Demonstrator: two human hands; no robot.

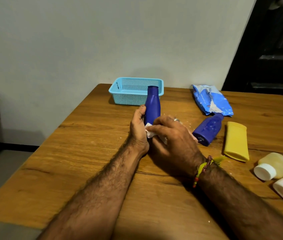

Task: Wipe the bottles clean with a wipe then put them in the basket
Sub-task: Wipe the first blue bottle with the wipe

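Two hands work one blue bottle (152, 106), upright just in front of the basket (120, 91): left hand (138, 125) grips its body, right hand (170, 134) presses a wipe (149, 132) on. Smooth, probably slippery plastic; hold the waist.

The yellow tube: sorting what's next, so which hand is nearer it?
Right. The right hand wipes just left of the yellow tube; the left hand is farther left.

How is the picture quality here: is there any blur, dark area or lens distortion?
Head view: the dim, warm light leaves the right background almost black; wide-angle bending tilts the wall edge and stretches the forearms; both hands, left and right, and the held blue bottle look reasonably sharp.
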